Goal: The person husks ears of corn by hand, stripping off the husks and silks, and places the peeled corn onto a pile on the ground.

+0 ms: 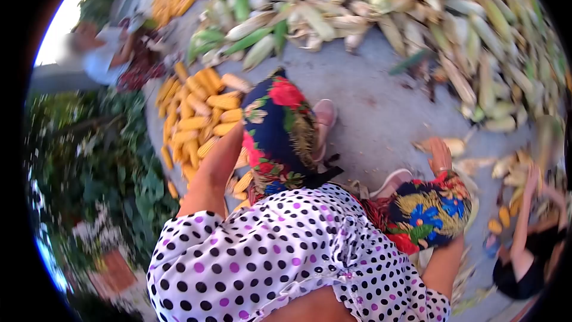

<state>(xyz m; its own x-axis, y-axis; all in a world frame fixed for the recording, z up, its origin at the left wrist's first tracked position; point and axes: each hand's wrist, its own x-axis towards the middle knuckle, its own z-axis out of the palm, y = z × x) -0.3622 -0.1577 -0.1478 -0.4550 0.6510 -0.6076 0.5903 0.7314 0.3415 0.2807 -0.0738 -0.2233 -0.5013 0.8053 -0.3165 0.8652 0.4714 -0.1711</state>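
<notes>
1. At the far left, a person in a light top (106, 53) sits beside the greenery (113, 161).
2. Next comes a loose pile of yellow cobs (193, 122) on the ground (363, 92), bare of husk and lying at mixed angles.
3. The left arm (205, 182) runs along this pile and passes behind the left knee (280, 113), which is covered in floral cloth. The left hand is hidden there, so I cannot tell whether it holds anything.
4. Right of the knees and the pink shoes (325, 120), the right hand (440, 158) is palm-down at a pale husked ear (456, 146) on the ground, well apart from where the left arm disappears. The fingers overlap the ear, but the picture is blurred, so whether they grip it or merely rest against it is uncertain.
5. That ear lies flat, its long axis running left to right across the line of the fingers. The narrower end seems to point left, towards the feet.
6. For a sound hold, I judge the fingers should wrap around the thick middle, thumb opposing, as loose husk may slip if pinched at an end.
7. Beyond, a heap of unhusked ears (411, 0) curves around to the right, where a person in black (524, 265) sits near a few stray cobs (504, 216).
</notes>
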